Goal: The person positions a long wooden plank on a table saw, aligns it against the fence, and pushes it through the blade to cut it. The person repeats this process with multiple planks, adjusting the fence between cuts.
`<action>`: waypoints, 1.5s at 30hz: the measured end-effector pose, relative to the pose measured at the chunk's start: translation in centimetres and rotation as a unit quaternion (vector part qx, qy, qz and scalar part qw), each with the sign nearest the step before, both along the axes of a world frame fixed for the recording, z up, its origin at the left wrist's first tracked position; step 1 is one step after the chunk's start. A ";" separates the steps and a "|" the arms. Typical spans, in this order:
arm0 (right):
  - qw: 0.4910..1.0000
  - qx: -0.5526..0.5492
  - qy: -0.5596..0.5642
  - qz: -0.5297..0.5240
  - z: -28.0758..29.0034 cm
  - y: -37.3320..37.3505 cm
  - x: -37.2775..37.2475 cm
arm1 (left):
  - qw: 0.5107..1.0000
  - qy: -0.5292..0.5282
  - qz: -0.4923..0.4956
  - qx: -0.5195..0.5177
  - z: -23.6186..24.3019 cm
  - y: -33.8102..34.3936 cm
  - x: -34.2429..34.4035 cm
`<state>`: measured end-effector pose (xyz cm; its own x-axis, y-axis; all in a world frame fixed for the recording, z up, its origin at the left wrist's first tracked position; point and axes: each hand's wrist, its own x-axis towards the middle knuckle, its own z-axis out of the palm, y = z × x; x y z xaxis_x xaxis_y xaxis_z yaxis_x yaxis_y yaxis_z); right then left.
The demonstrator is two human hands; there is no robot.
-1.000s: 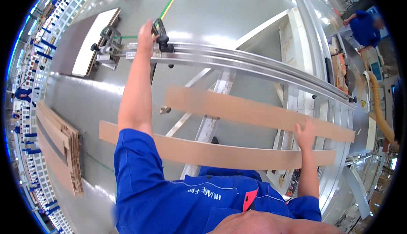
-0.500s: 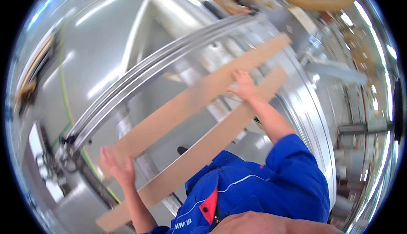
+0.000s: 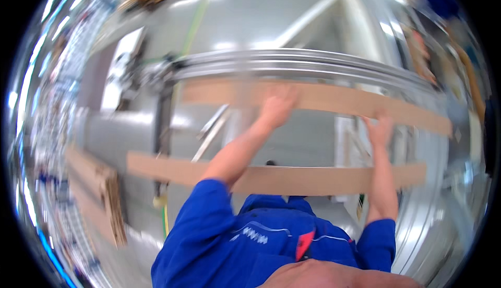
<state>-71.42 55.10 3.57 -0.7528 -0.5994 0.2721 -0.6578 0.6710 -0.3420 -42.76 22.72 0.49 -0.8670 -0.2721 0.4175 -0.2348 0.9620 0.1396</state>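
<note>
Left hand [image 3: 280,104]: blurred, fingers reaching onto the far strip [image 3: 334,95] near its middle; cannot tell whether they grip or only press.
Right hand [image 3: 380,127]: fingers at the near edge of the same strip, toward its right end; thumb spread apart, no closed grip visible.
Far strip: long, flat, brown; runs left to right beyond both hands, just on the near side of the rail [image 3: 292,61]. Contact with the rail: cannot tell.
Step in hand: by my reading, two-handed placing of the far strip along the rail.
Next move: seems to call for both hands working together, so that the long ends do not swing out of line.
Near strip [image 3: 302,180]: similar board, nearer the body, well apart from the far one; both forearms pass over it.
Rail: bright metal, crossing on the far side; a dark fitting [image 3: 169,69] near its left end, too blurred to make out.
Stack [image 3: 91,189]: brown boards, well off to the left.
White panel [image 3: 122,53]: far left, beyond the fitting.
</note>
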 end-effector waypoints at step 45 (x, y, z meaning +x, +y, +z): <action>0.973 0.230 0.026 0.003 3.3 0.7 -13.8 | 0.942 -0.302 0.147 0.001 12.0 6.1 -15.4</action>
<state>-85.21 55.77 6.89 -0.7414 -0.6709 0.0116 -0.6705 0.7414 0.0277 -58.20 28.79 12.46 -0.8327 -0.5384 -0.1291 -0.5287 0.8425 -0.1031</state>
